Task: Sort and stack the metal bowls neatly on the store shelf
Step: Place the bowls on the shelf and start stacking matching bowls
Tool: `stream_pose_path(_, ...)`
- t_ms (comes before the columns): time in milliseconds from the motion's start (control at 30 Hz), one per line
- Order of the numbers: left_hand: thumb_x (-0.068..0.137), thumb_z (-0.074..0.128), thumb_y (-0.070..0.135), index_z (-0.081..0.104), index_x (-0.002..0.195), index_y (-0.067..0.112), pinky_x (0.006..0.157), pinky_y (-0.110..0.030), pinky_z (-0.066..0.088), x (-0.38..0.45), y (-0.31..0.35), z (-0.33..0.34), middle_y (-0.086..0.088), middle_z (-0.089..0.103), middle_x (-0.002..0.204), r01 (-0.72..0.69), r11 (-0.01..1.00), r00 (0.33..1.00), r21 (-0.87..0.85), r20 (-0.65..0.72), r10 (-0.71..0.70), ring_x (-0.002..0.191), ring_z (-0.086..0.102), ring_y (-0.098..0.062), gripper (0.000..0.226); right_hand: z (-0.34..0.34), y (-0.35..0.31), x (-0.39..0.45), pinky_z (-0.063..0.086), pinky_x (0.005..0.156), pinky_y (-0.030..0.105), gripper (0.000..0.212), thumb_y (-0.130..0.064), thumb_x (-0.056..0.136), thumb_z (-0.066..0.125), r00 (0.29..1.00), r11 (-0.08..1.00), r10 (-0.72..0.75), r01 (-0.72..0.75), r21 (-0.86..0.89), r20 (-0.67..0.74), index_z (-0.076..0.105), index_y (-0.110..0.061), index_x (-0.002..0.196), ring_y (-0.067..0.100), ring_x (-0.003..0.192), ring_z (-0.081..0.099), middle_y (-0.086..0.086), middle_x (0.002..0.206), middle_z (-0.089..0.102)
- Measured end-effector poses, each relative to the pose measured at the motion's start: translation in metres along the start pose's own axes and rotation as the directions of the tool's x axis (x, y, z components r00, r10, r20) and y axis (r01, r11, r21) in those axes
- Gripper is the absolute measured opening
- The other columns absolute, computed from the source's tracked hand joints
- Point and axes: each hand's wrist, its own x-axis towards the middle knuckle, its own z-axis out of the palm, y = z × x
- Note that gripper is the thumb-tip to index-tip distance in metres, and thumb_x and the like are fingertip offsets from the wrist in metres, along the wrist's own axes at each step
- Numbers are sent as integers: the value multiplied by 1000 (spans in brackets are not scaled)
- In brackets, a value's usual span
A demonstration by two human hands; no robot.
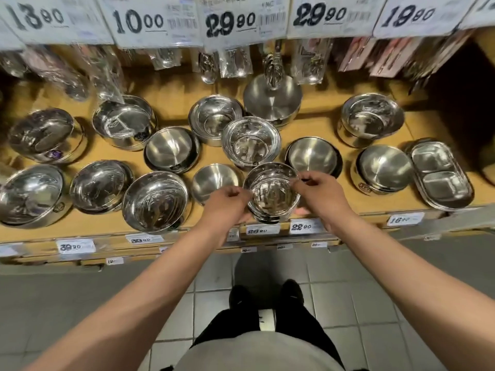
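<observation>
The long yellow-brown wooden store shelf runs the width of the aisle, its board crowded with shiny round steel bowls standing open side up, some of them nested in short stacks. Along its front lip sit small white price labels, and overhead hang big white price cards with bagged utensils dangling beneath. At the far right end lies an oval steel tray with two compartments. Towards the back stands a large steel pot turned bottom up. Near the front edge, about the middle, is the small stack of mirror-bright steel bowls the person is handling, just beside a brushed steel bowl on its left. The left hand grips the stack's left rim, fingers curled and pinching the edge; the right hand takes the right rim, thumb and forefinger pressed together on it.
</observation>
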Motion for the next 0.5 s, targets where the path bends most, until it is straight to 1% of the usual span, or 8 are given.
stream_pose_path(67, 95, 69, 18, 62, 99, 14, 88, -40, 62, 3, -1, 2, -8, 66, 97, -27, 998, 1000, 51, -9, 28, 90, 71, -26, 9, 1, 2, -2, 58, 54, 29, 15, -24, 94, 71, 1000, 1000, -12, 12, -11, 6, 74, -11, 102, 0, 45, 57, -5, 72, 59)
stream_pose_path(167, 91, 73, 10, 56, 99, 15, 87, -44, 62, 5, -2, 2, -9, 63, 98, -45, 995, 999, 87, -4, 46, 86, 71, -27, 19, 0, 4, -5, 59, 60, 26, 18, -22, 94, 71, 999, 1000, 7, -5, -25, 47, 72, -20, 112, 6, 62, 63, -6, 81, 61)
stream_pose_path(233, 90, 72, 6, 53, 97, 15, 88, -53, 60, 5, -3, 2, -8, 61, 94, -55, 994, 998, 99, -12, 56, 82, 69, -29, 22, -2, 4, -5, 60, 66, 23, 34, -14, 92, 72, 994, 999, 19, -15, -36, 105, 69, -24, 124, 6, 70, 67, -8, 91, 67)
stream_pose_path(267, 90, 71, 4, 53, 96, 15, 88, -55, 60, 5, -3, 2, -8, 61, 91, -62, 993, 998, 101, -19, 64, 81, 68, -29, 22, -3, 5, -5, 59, 68, 20, 40, -10, 90, 72, 991, 997, -5, 16, -78, 133, 69, -24, 127, 4, 71, 68, -10, 95, 71)
stream_pose_path(333, 90, 68, 1, 52, 95, 13, 87, -56, 60, 4, -4, 2, -9, 61, 91, -73, 992, 997, 101, -32, 77, 83, 69, -30, 21, -2, 6, -5, 51, 71, 11, 48, -7, 87, 71, 985, 979, -66, 94, -180, 159, 67, -24, 132, 1, 81, 69, -10, 104, 75)
stream_pose_path(400, 91, 67, 0, 52, 96, 13, 87, -54, 60, 4, -4, 2, -11, 62, 93, -75, 992, 996, 103, -38, 79, 90, 72, -35, 21, 2, 5, -4, 45, 70, 4, 52, -6, 86, 70, 987, 968, -94, 122, -222, 129, 64, -21, 135, 2, 92, 67, -6, 111, 74)
stream_pose_path(433, 90, 67, -1, 52, 97, 13, 87, -53, 61, 4, -4, 2, -10, 63, 94, -77, 991, 996, 109, -42, 82, 92, 73, -36, 21, 4, 5, -3, 45, 70, 4, 52, -6, 86, 71, 988, 966, -106, 128, -226, 109, 64, -20, 135, 5, 95, 67, -4, 112, 73)
stream_pose_path(500, 90, 68, -1, 52, 102, 14, 85, -49, 62, 4, -2, 3, -8, 62, 96, -79, 989, 995, 125, -48, 85, 90, 73, -34, 24, 8, 4, 0, 46, 76, 13, 47, -6, 86, 71, 989, 961, -134, 147, -236, 70, 65, -17, 132, 14, 99, 67, -1, 110, 73)
